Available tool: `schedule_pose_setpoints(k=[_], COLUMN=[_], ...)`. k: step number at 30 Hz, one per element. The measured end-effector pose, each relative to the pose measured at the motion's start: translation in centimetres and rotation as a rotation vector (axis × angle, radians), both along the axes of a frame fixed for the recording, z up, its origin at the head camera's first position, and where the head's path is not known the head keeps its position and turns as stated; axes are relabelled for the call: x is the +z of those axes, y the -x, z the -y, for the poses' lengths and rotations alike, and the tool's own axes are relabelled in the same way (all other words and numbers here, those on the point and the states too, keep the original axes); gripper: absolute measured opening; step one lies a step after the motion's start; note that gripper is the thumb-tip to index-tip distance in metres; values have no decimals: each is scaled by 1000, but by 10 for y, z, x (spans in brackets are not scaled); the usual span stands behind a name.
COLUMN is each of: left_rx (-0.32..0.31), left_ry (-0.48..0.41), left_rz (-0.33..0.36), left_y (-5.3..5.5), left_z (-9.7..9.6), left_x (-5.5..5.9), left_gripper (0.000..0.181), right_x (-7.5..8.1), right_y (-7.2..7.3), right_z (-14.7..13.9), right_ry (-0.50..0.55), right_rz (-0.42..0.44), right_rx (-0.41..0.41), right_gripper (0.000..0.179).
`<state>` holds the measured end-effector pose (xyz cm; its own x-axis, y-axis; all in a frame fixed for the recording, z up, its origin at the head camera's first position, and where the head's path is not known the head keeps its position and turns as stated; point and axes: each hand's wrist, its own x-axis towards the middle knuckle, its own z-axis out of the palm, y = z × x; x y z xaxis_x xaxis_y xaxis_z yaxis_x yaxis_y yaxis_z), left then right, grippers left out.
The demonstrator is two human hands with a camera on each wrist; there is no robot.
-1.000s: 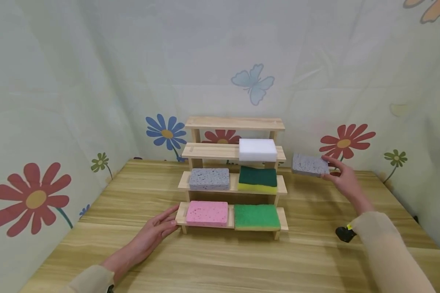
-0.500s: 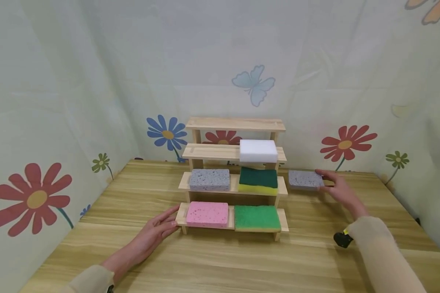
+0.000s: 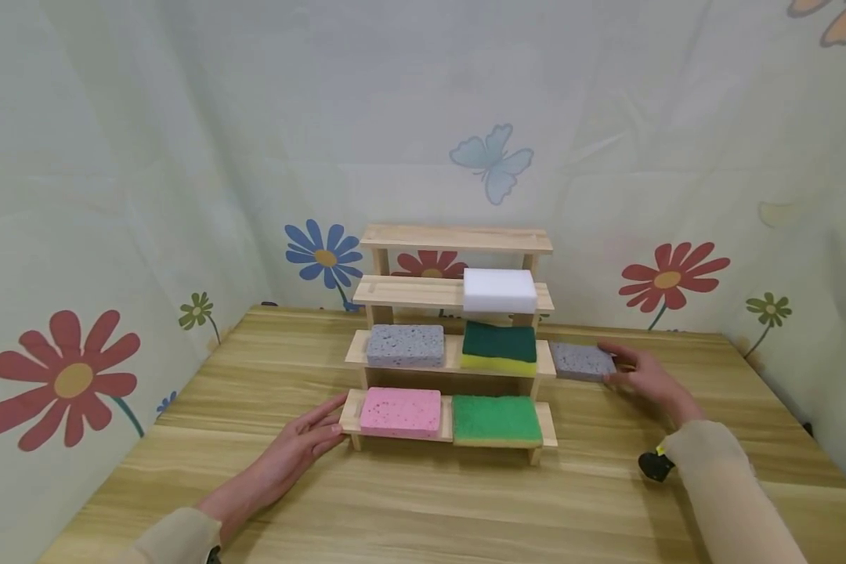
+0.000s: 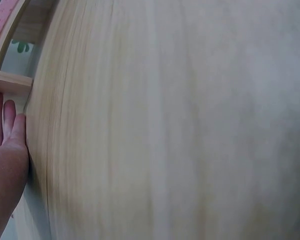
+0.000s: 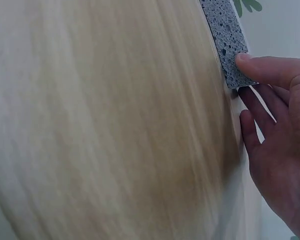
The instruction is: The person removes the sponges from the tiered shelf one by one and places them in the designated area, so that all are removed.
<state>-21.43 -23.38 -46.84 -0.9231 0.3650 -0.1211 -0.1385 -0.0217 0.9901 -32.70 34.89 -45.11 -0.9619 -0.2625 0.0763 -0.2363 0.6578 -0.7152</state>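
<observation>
My right hand (image 3: 645, 381) pinches the right end of a speckled grey sponge (image 3: 581, 362), with the thumb on its near side in the right wrist view. This sponge lies flat, low over the table, close to the right side of a wooden stepped rack (image 3: 454, 237). My left hand (image 3: 296, 450) rests its straight fingers against the left end of the rack's lowest step. On that step are a pink sponge (image 3: 400, 412) and a green scouring sponge (image 3: 497, 419). One step up sit another grey sponge (image 3: 405, 345) and a dark green and yellow sponge (image 3: 499, 348).
A white foam block (image 3: 499, 290) stands on the right of the third step. Beneath the rack spreads a wood-grain table (image 3: 423, 509). A flower-printed curtain (image 3: 310, 117) hangs close behind and along both sides.
My right hand has brought the grey sponge down and a little toward me and left, from raised beside the rack to low at the table. My left hand stays put.
</observation>
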Motion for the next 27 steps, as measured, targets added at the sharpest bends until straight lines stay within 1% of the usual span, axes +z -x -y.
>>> schedule_pose_setpoints(k=[5,13,21,27], left_rx=[0,-1,5,7], left_ry=[-1,3,0,0], left_rz=[0,15,32,29], left_y=[0,1,0,1], left_z=[0,0,-1,0], left_x=[0,1,2,2], left_gripper=[66,67,67,68], right_x=[1,0,-2,-3], right_y=[1,0,-1,-2], right_z=[0,-3,-5,-4], right_ry=[-1,-21,-6,15], right_rz=[41,56,41,33], right_rx=[-1,28,43,47], right_gripper=[68,71,70,70])
